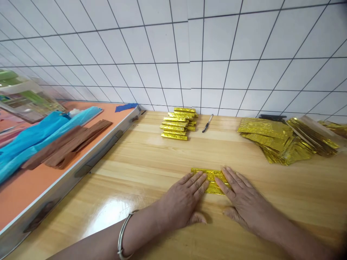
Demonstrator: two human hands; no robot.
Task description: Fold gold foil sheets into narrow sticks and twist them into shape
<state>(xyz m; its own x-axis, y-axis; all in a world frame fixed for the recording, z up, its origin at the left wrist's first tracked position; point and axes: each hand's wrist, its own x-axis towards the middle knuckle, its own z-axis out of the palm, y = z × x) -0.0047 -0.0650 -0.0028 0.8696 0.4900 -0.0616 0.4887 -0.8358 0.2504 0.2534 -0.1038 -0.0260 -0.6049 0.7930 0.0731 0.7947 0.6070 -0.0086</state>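
A sheet of gold foil paper (pixel 214 176) lies on the wooden table, its far edge looking folded or rolled into a narrow strip. My left hand (pixel 187 198) rests flat on the sheet's left side, fingers stretched out, a metal bangle on the wrist. Across the right side, my right hand (pixel 241 198) presses down with its fingers spread. Parts of the foil are hidden beneath both hands. Farther back sits a stack of folded gold foil strips (pixel 175 124).
A pen (pixel 208 123) lies right of the stack. Loose gold foil sheets (pixel 271 137) pile up at the right. On the left, an orange surface (pixel 89 144) bears brown paper (pixel 73 146) and blue paper (pixel 40 133). A tiled wall (pixel 173 54) bounds the back.
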